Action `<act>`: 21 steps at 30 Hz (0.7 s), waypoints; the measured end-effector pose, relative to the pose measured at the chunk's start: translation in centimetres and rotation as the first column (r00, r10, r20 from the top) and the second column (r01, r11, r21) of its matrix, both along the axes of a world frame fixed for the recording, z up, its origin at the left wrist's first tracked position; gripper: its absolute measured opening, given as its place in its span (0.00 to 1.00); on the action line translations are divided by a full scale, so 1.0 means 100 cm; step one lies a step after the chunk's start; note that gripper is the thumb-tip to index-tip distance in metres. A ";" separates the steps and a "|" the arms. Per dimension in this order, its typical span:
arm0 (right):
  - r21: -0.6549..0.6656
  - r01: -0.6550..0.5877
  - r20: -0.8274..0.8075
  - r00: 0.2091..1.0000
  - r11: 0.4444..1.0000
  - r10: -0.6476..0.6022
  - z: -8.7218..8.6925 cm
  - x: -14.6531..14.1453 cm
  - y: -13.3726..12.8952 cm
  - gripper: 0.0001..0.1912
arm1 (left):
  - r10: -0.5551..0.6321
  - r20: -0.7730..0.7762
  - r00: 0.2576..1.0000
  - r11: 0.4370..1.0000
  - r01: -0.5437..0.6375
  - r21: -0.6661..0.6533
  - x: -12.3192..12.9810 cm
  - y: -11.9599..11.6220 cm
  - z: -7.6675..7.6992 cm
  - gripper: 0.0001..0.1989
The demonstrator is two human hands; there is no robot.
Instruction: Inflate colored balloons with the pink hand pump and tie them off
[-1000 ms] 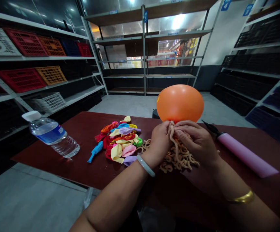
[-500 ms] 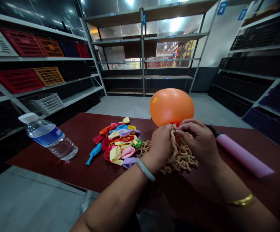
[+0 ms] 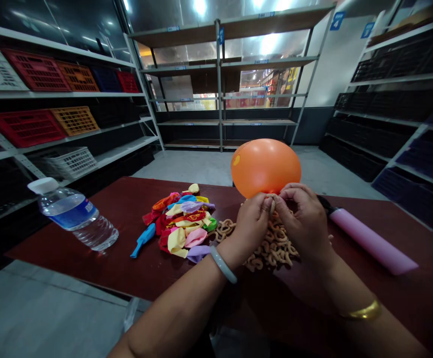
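An inflated orange balloon (image 3: 266,166) stands just beyond my two hands, its neck toward me. My left hand (image 3: 252,223) is closed in a pinch at that neck, a piece of tan cord showing by the thumb. My right hand (image 3: 306,221) meets it there, thumb and forefinger pressed together at the same spot. The fingers hide most of the knot area. Under and between my hands lies a heap of curly tan cords (image 3: 276,246). Left of them is a pile of uninflated balloons (image 3: 186,219) in many colours.
A water bottle (image 3: 78,214) stands at the table's left side. A pink hand pump (image 3: 373,241) with a dark end lies to the right on the dark red table (image 3: 127,276). Shelves with plastic crates (image 3: 26,127) line the left; a metal rack (image 3: 220,122) stands behind.
The tan cord that hung down from my left hand now shows only as a short piece at the balloon's neck. My hands stay together there; the view has shifted slightly.
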State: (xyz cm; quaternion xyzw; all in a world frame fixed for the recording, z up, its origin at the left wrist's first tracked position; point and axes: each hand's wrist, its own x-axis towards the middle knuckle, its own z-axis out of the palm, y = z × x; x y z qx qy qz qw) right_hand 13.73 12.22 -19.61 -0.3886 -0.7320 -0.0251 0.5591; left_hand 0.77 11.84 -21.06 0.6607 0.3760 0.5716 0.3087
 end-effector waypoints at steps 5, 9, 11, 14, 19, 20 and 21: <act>0.020 -0.041 -0.007 0.999 0.999 0.041 0.001 0.001 -0.002 0.01 | -0.014 -0.040 0.999 1.000 0.014 -0.014 -0.001 -0.001 0.001 0.15; 0.038 0.015 -0.003 1.000 0.999 -0.015 -0.002 0.001 -0.003 0.04 | -0.049 0.074 0.996 0.996 0.054 -0.073 0.003 -0.002 0.001 0.12; 0.061 0.037 0.024 0.999 0.997 -0.039 -0.005 0.001 -0.003 0.05 | -0.067 0.152 0.986 0.991 0.083 -0.106 0.005 -0.001 -0.001 0.12; 0.123 0.024 0.047 0.998 0.992 -0.030 -0.008 0.002 -0.001 0.05 | -0.081 0.193 0.978 0.983 0.109 -0.145 0.007 0.000 -0.004 0.14; 0.147 -0.082 0.169 0.984 0.986 0.057 -0.008 0.007 0.002 0.09 | -0.101 0.305 0.947 0.962 0.171 -0.214 0.008 0.003 -0.009 0.15; 0.146 -0.094 0.191 0.979 0.985 0.065 -0.007 0.008 0.003 0.09 | -0.097 0.335 0.937 0.955 0.183 -0.233 0.008 0.004 -0.009 0.15; 0.143 -0.102 0.206 0.976 0.985 0.071 -0.006 0.009 0.003 0.09 | -0.089 0.351 0.932 0.951 0.184 -0.248 0.007 0.004 -0.009 0.16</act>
